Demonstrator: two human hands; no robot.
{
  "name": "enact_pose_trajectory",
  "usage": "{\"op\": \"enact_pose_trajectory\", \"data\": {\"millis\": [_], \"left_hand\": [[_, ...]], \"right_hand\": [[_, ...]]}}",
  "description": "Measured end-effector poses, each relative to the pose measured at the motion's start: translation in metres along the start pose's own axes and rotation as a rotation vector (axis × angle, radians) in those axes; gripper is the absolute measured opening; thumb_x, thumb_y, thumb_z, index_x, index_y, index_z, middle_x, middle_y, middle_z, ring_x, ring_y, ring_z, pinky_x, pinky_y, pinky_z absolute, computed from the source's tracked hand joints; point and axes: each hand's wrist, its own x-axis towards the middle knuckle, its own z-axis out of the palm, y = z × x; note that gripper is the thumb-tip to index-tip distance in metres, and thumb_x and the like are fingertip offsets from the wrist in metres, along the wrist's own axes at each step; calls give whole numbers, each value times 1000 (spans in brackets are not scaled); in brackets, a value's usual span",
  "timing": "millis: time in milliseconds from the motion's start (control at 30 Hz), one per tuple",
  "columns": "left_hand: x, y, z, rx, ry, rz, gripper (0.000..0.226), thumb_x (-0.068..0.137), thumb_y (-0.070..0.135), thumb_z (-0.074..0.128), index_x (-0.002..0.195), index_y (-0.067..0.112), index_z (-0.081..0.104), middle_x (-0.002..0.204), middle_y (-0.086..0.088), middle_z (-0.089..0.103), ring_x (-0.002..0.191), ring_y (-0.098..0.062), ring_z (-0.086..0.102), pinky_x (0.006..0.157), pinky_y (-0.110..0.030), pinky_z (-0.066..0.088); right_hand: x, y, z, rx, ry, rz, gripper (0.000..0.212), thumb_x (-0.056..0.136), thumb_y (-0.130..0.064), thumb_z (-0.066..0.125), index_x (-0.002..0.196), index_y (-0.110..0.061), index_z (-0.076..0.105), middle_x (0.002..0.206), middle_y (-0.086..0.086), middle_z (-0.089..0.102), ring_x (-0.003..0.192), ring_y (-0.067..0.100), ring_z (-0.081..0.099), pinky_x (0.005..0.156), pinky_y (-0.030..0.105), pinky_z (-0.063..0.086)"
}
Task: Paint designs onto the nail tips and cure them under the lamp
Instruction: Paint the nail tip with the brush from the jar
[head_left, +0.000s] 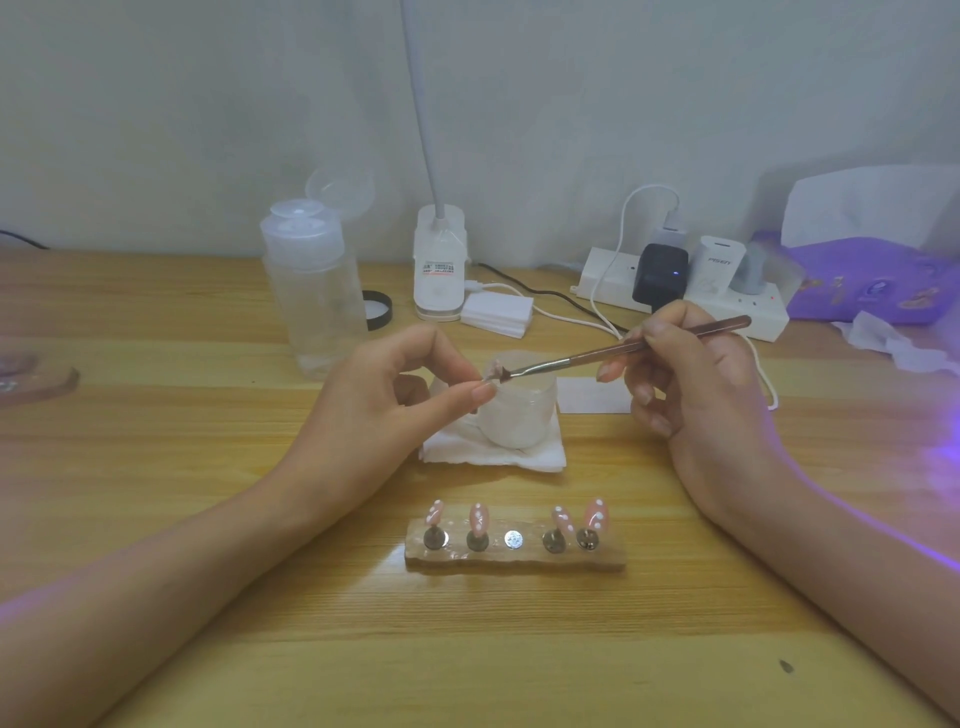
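Head view: our left hand (384, 400) pinches the nail tip (492, 372), right hand (691, 389) grips the brush (597, 355) touching its right side

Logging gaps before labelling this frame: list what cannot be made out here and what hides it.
All in the head view:
Design on the nail tip pinched by the left hand: too small, blurred, partly covered by the brush.
Lamp head: cut off by the top edge.
Jar contents: hidden by its frosted wall.
Flat object at the left edge: cut off, blurred.
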Motion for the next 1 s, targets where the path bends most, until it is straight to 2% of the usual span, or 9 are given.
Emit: {"op": "enact_pose_trajectory", "data": {"millis": [100,267,400,567,667,800,1000], "left_hand": [[0,0,1,14,-1,15,21,77,36,72,75,18,62,70,19,64,42,-2,40,46,-9,33],[0,-1,1,25,1,28,19,80,31,73,76,16,62,63,23,61,41,-1,39,45,-6,31],[-1,0,1,21,3,37,20,80,32,72,76,16,62,61,23,61,40,-1,40,45,-5,31],[-1,-3,1,45,0,50,18,83,27,74,76,16,61,59,25,58,41,-1,41,46,-5,31],[-1,-3,0,67,0,62,18,82,31,74,76,20,61,64,22,59,43,-3,42,48,-8,33],[-2,-6,-1,116,3,76,17,85,28,75,76,22,62,61,19,56,44,-4,45,51,-9,34],[-2,-6,-1,118,1,88,17,86,28,75,76,23,62,72,16,63,45,-4,46,52,-10,36]], "right_hand": [[1,1,-1,6,24,7,20,94,-17,49,74,-20,51,67,7,68,50,7,42,39,16,29],[0,-1,-2,114,31,-26,19,91,-22,51,72,-24,52,67,6,68,49,7,42,39,16,30],[-1,0,-1,30,-18,-40,15,93,-24,51,80,-18,49,71,6,71,50,7,43,40,16,31],[0,1,-2,17,11,-2,22,88,-22,52,67,-27,54,68,9,68,49,9,40,38,17,29],[1,0,-3,37,21,-8,22,93,-17,51,71,-22,51,66,9,67,48,9,40,38,17,28],[1,-2,-9,86,54,-36,39,100,-9,44,67,-25,52,63,9,64,48,9,42,39,17,29],[10,-9,-27,19,68,-12,31,98,-7,44,69,-16,49,59,8,63,49,11,48,39,18,33]]}}
